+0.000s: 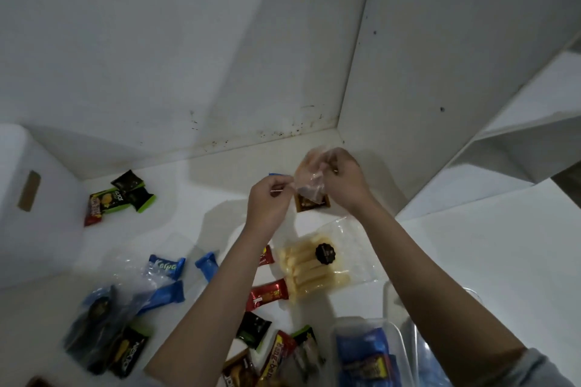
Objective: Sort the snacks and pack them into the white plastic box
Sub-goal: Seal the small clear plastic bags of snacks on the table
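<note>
Left hand: the left hand (270, 198) is curled shut, and a thin white twist tie (280, 191) is pinched in it, just beside the bag.
Right hand: the right hand (342, 181) is curled round the top of a small clear plastic bag (311, 181), which is held up above the surface.
Bag: something pale is seen inside, but it is too blurred to be named. A small brown packet (314, 205) is seen lying just under it.
How it handles: the bag is judged to be light, soft and crinkly. It is best held at the gathered neck, so nothing is squashed or spilled.
Long snacks: a flat clear pack of pale yellow sticks with a round black sticker (317, 267) lies near the arms. It is judged to be easy to break, so it should be held flat by the edges.
Other snacks: blue wrapped bars (168, 265), red wrapped bars (268, 292) and black and green packets (130, 195) are spread out, well apart.
Box: a clear plastic tub with blue packets inside (367, 355) is seen at the bottom right. It cannot be told if this is the white box.
Surface: the flat white surface (471, 261) is smooth.
Room: white walls (157, 41) meet in a corner, with dark specks along the bottom. The light is dim.
</note>
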A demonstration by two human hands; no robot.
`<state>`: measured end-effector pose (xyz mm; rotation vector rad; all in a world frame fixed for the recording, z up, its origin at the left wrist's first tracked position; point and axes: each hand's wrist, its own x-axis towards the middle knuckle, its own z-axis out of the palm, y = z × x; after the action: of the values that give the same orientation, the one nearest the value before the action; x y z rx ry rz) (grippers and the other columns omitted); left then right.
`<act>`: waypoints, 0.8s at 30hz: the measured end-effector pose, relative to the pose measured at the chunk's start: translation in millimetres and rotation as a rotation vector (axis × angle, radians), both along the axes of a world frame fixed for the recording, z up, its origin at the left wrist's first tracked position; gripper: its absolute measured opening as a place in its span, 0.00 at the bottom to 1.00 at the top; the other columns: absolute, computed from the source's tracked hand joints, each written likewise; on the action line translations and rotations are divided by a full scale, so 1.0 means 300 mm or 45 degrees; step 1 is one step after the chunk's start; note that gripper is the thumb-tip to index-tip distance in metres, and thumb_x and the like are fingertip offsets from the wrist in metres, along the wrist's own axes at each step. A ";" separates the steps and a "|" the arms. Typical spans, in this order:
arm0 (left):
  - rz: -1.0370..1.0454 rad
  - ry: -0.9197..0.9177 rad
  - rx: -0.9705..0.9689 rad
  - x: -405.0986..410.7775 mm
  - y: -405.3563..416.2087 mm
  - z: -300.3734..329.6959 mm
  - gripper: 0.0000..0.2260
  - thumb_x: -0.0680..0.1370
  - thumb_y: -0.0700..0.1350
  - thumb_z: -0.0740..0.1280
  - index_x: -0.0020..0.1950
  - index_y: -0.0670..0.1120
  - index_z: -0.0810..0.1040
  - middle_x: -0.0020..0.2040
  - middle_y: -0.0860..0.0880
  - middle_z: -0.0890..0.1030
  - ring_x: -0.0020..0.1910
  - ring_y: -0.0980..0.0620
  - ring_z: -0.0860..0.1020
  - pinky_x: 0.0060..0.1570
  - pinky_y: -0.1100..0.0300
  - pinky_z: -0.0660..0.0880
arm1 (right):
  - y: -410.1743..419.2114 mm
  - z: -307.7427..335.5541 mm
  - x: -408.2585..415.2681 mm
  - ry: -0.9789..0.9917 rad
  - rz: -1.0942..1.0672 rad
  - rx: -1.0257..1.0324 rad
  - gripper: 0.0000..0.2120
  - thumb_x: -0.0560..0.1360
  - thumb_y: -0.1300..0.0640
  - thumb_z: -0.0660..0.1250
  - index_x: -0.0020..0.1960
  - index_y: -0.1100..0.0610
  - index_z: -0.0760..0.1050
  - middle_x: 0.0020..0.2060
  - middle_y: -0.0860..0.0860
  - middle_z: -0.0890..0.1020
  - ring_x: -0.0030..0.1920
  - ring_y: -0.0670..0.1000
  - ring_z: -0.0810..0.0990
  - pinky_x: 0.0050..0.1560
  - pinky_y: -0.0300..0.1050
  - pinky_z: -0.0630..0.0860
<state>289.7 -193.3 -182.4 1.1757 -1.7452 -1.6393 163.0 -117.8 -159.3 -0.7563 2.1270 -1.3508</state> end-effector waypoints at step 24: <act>-0.176 0.306 -0.443 0.950 0.178 0.472 0.07 0.76 0.39 0.68 0.41 0.50 0.81 0.39 0.51 0.84 0.45 0.46 0.82 0.51 0.49 0.77 | 0.244 0.481 0.875 0.557 0.629 -0.132 0.09 0.75 0.56 0.69 0.39 0.45 0.74 0.34 0.42 0.78 0.36 0.45 0.78 0.36 0.33 0.71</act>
<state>574.7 -140.0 -40.8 0.6840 -1.8887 -1.4071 425.4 -44.5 -15.1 -1.6187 1.9835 -1.0984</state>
